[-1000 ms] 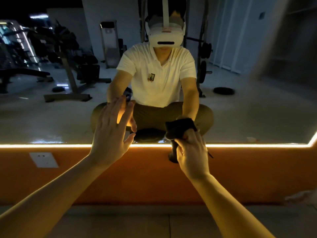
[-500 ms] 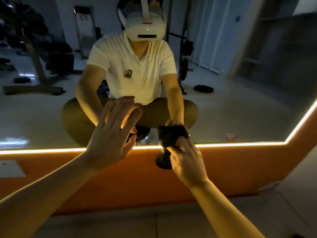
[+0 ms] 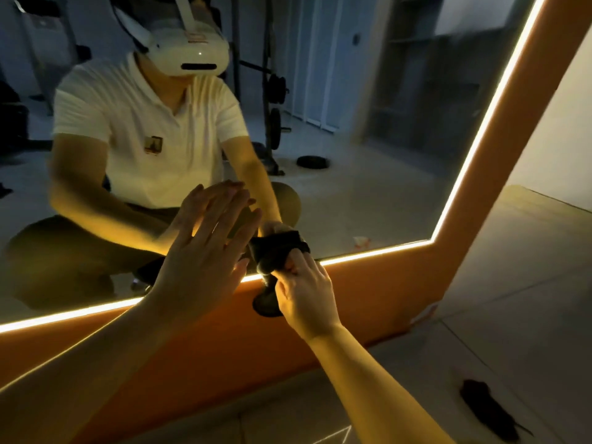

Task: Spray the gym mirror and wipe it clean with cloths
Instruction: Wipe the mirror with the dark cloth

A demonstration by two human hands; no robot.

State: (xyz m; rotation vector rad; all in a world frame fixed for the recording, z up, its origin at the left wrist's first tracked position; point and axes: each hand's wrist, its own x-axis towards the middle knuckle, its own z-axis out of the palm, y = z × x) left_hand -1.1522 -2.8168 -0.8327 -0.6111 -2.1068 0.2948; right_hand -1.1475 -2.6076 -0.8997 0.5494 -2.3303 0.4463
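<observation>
The gym mirror [image 3: 368, 174] fills the upper view, framed by a glowing light strip and an orange wall. My left hand [image 3: 205, 251] is spread flat with straight fingers against the lower glass. My right hand [image 3: 304, 296] grips a bunched dark cloth [image 3: 275, 251] at the mirror's bottom edge; part of the cloth hangs down over the orange wall. A second dark cloth [image 3: 487, 415] lies on the floor at the lower right. No spray bottle is in view.
The orange wall [image 3: 368, 293] runs below the mirror and up its right side. Pale floor tiles [image 3: 512, 315] spread to the right. The glass reflects a crouching person, weight racks and a weight plate on the floor.
The view has swung right and tilted, bringing the mirror's lower right corner and the floor cloth into sight. Both hands keep their places at the lower glass.
</observation>
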